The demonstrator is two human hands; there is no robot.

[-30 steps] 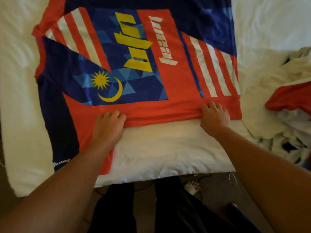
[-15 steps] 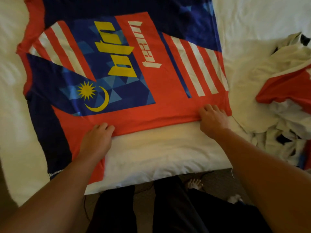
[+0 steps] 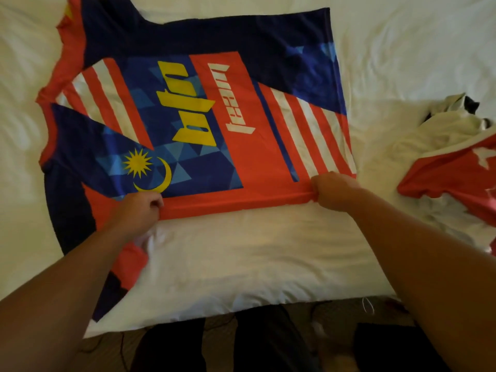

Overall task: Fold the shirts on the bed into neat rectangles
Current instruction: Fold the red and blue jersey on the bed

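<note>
Shirt [image 3: 193, 108] showing white word "team" on red panel, lying sideways, beyond and between fingers of left hand [image 3: 138, 210] and right hand [image 3: 334, 190]. Beside it, yellow stylised lettering on blue panel, reading roughly "bfm", uncertain. Yellow star-and-crescent emblem sitting just beyond left fingers. Nothing readable on clothes pile [image 3: 451, 167] right of right fingers.

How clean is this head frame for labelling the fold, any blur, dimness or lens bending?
Head view: warm, dim light; floor at the bottom nearly black. Left hand and nearby sheet smeared by motion; right hand soft. Jersey print stays legible. Wide-angle bending curves the bed edge.
</note>
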